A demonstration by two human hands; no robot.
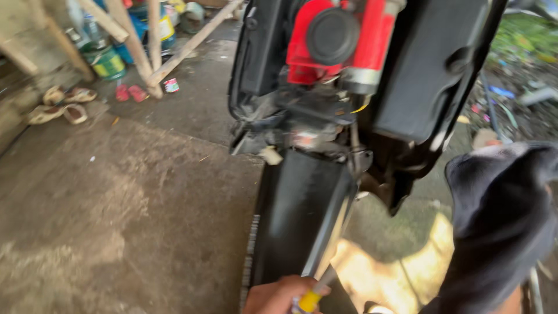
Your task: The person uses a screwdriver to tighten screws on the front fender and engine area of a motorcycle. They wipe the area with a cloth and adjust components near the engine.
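The front of a black motorcycle (302, 197) fills the middle of the view, with a red horn (334, 38) mounted high between black fairing panels (430, 70). Below the horn hang loose wires and a bracket (308, 136) above the black front fender. My left hand (279, 296) is at the bottom edge, closed around a yellow-handled screwdriver (311, 299). Its metal shaft (337, 238) runs up along the fender toward the bracket. A limb in dark cloth (500, 227) rises at the right; no right hand shows.
The floor is rough concrete (116, 197). Wooden poles (145, 46) lean at the back left beside paint tins (107, 61) and bottles. Sandals (58, 104) lie by the left wall, and a small can (171, 85) stands near the poles. Litter and plants (517, 75) lie at the right.
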